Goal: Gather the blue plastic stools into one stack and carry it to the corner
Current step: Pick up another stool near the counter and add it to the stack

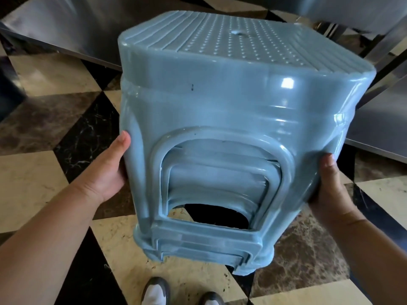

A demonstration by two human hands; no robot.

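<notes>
Both hands are holding a stack point(231, 111) of nested blue stools clear of the floor point(44, 119), right in front of the person. The stack's long axis is running from the seat, at the far upper end, down to the legs, at the near lower end — so the seat is pointing up and tilting away, and the leg ends are pointing down toward the shoes point(157, 292). The dotted, ribbed seat is facing up. Through the arched opening in the near side, at least 3 nested rims are showing one inside another.

The left hand point(110, 170) is gripping the stack's left leg, thumb lying flat on the near face and fingers wrapping out of sight behind. The right hand point(328, 183) is clamping the right leg the same way, thumb on the near corner; its fingers are hidden.

Steel cabinets point(66, 29) are standing beyond the stack, to its upper left and right, on checkered marble tiles.
</notes>
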